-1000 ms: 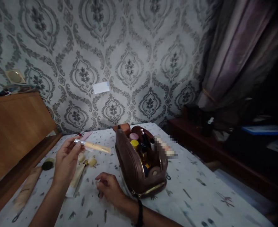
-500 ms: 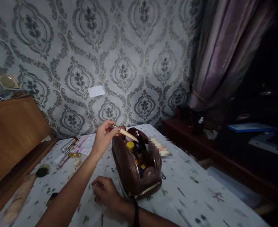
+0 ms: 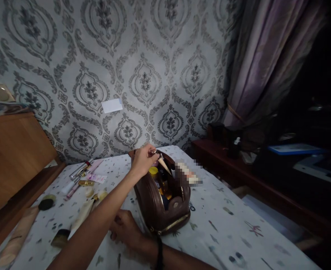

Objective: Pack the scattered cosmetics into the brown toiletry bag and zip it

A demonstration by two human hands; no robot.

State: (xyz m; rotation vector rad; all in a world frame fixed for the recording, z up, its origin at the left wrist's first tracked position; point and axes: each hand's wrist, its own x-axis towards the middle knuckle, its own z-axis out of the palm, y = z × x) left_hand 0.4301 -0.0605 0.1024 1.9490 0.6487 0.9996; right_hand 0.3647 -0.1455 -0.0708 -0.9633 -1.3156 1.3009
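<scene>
Left hand [image 3: 143,160] pinched slim beige cosmetic tube [image 3: 163,164] by silver cap end, tip angled down into open brown toiletry bag [image 3: 162,202] on counter [image 3: 224,225]. Right hand [image 3: 124,229] rested loosely curled on counter beside bag, holding nothing. Tube likely light, stiff, smooth; cap-end pinch suited. Bag soft-sided, crammed with bottles. More cosmetics [image 3: 82,180] lay scattered left.
</scene>
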